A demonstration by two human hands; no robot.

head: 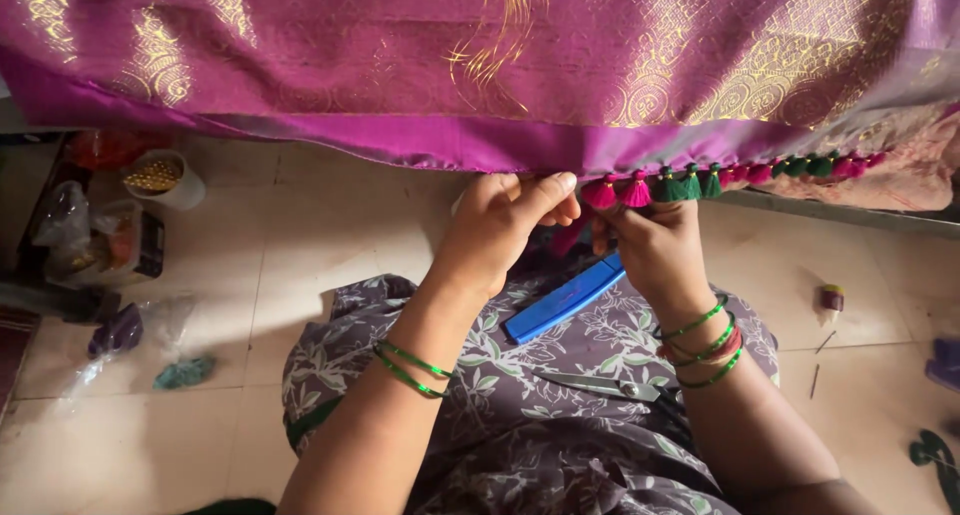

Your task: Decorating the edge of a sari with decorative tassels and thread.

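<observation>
Cloth (480, 55), purple with gold woven patterns, hangs across the far side of the view; its lower edge runs left to right at hand height, so the hem can be worked from below without lifting the fabric.

Left hand (500, 230): fingers closed in a pinch on the hem, thumb pressed along the edge, just left of the last tassel. Likely this keeps the edge taut and steady.

Right hand (650, 245): sits directly under the row of tassels (700, 180), fingers curled up toward the hem beside the pink tassel. Fingertips are hidden behind the hand; cannot tell whether they grip thread, a needle or the tassel itself.

Tassels alternate pink and green and continue to the right along the hem; left of the hands the hem is bare.

Lap: blue comb (565, 300) lies between the forearms, scissors (600, 385) lie nearer the body on the right, both within easy reach of either hand.

Floor (300, 235), tiled: white cup of yellow beads (160, 178) far left, with plastic bags near it; a small spool (831, 300) and two needles on the right, well apart from the hands.
</observation>
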